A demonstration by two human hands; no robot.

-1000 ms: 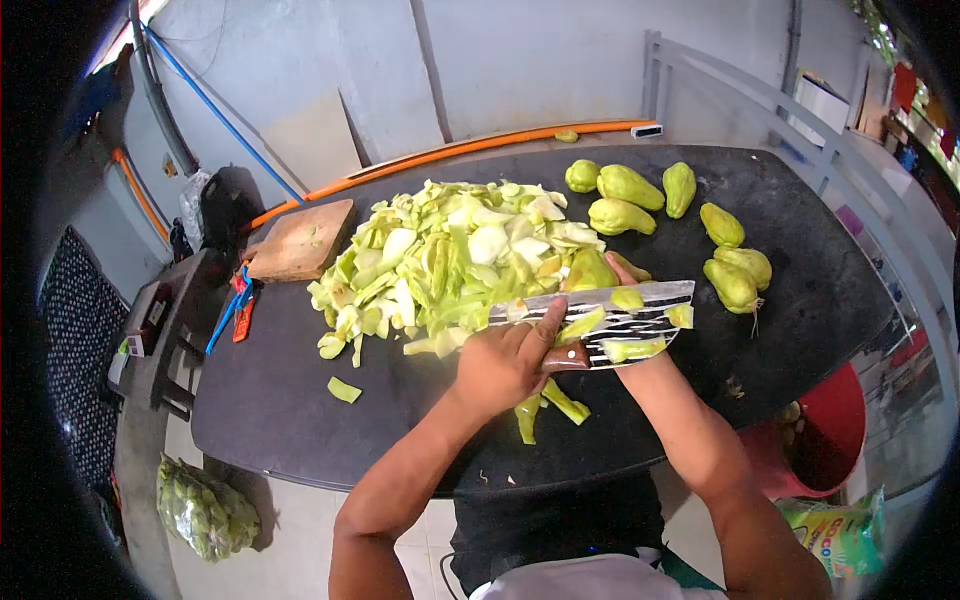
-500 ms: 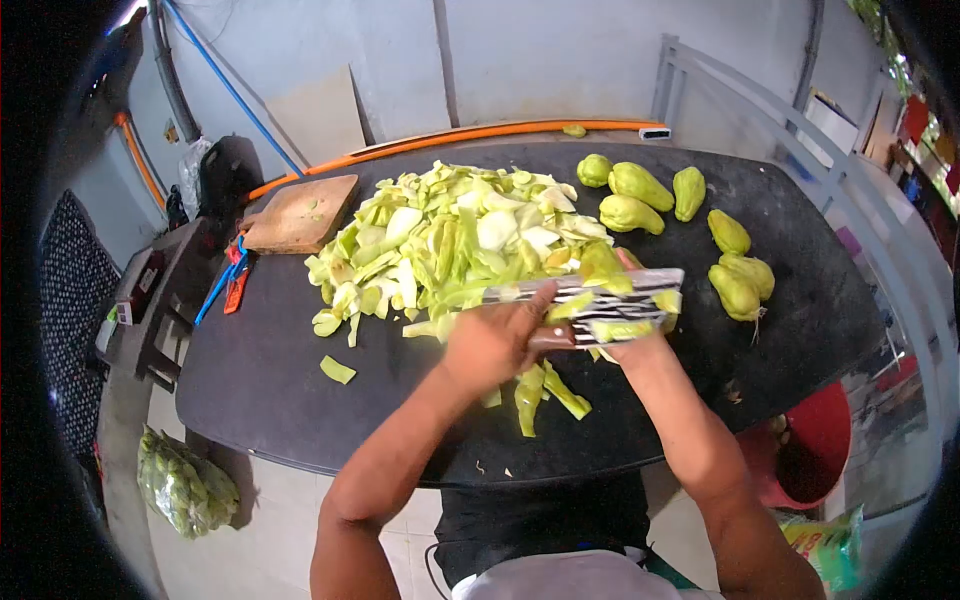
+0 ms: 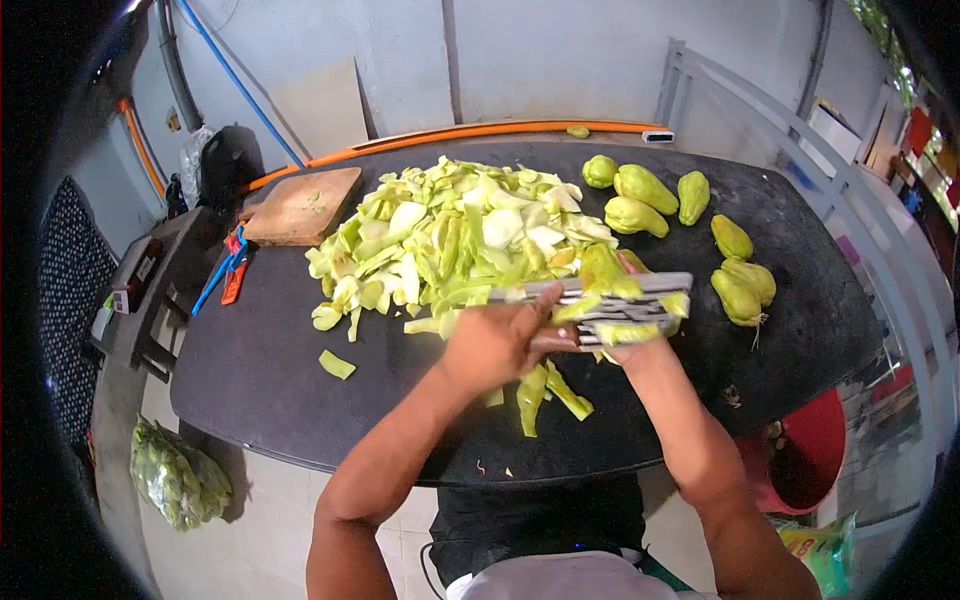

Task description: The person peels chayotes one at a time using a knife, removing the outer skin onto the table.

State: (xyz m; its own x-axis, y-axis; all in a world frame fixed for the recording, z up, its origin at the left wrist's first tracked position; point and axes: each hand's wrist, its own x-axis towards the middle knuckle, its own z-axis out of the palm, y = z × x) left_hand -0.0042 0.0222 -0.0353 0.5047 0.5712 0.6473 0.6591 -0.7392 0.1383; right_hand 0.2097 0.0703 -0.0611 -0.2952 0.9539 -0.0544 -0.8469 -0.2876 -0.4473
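Observation:
A wide knife (image 3: 665, 308) with a striped black-and-white blade is held flat, its brown handle in my left hand (image 3: 492, 342). My left fingers are wrapped round the handle, the forefinger stretched along the blade. Pale green bits cling to the blade. Under it, my right hand (image 3: 640, 352) is closed round a chayote (image 3: 603, 268), mostly hidden by the blade. A large heap of sliced chayote (image 3: 440, 240) lies just beyond my hands. Strips of peel (image 3: 532, 400) rest on the table below the knife.
Several whole chayotes (image 3: 640, 188) sit at the right of the dark table (image 3: 270, 370). A wooden chopping board (image 3: 303, 207) lies at the back left, near a blue-and-orange tool (image 3: 232, 270). On the floor are a red bucket (image 3: 825, 440) and a bag of greens (image 3: 180, 475).
The knife and both hands stay in nearly the same place, the blade a little blurred and slightly lower. The whole view has shifted slightly.

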